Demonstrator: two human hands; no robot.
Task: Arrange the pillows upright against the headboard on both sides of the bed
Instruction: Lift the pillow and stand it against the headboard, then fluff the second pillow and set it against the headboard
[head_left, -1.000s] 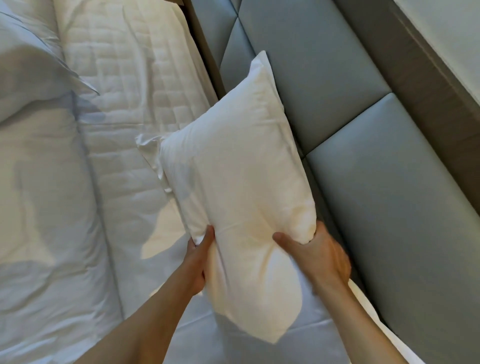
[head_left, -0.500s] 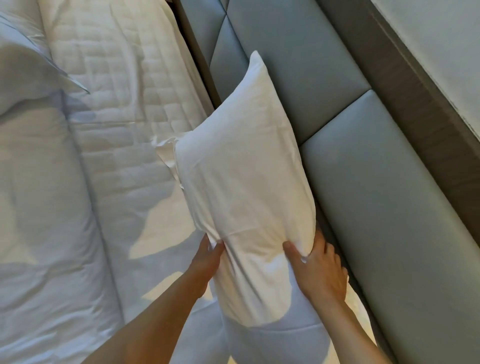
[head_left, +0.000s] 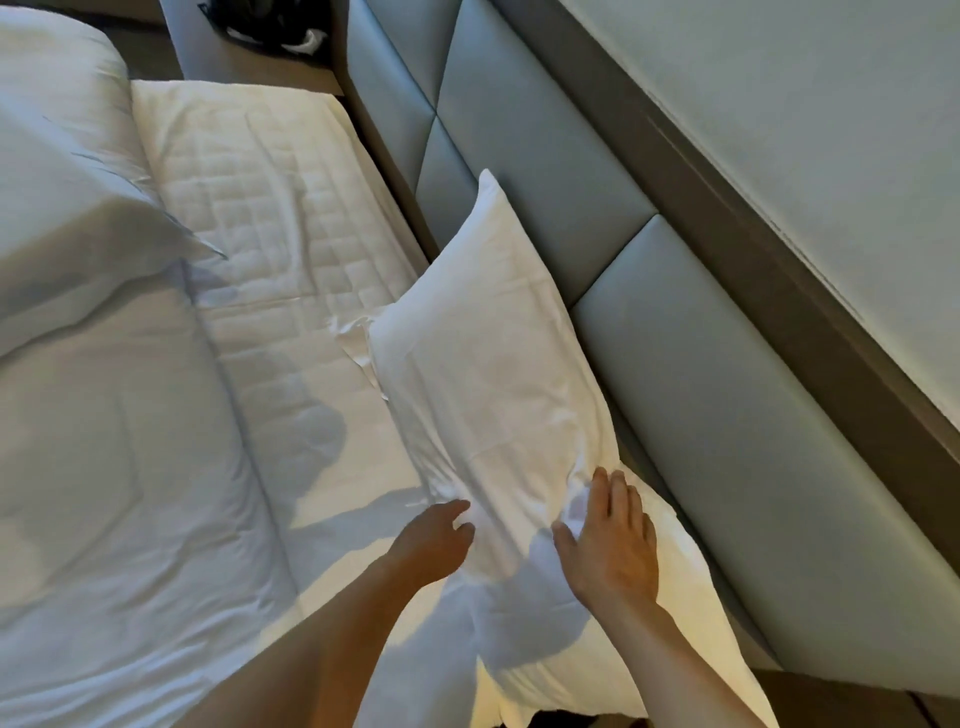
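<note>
A white pillow (head_left: 483, 364) stands tilted on its long edge, leaning against the grey padded headboard (head_left: 691, 395) on the near side of the bed. My right hand (head_left: 610, 540) lies on the pillow's near end with straight fingers. At the pillow's left edge my left hand (head_left: 436, 540) touches the fabric with loosely bent fingers and grips nothing. More white fabric (head_left: 691, 613) lies under the pillow's near end; I cannot tell if it is a second pillow.
A white quilted mattress cover (head_left: 270, 270) stretches to the far side. A folded-back white duvet (head_left: 104, 415) fills the left. Above the headboard runs a dark wooden ledge (head_left: 779, 270) and a pale wall. A bedside unit with dark items (head_left: 260, 26) stands at the far end.
The pillow went from held up in both hands to leaning on the headboard. Both hands have let go of their grip and now only touch its near end.
</note>
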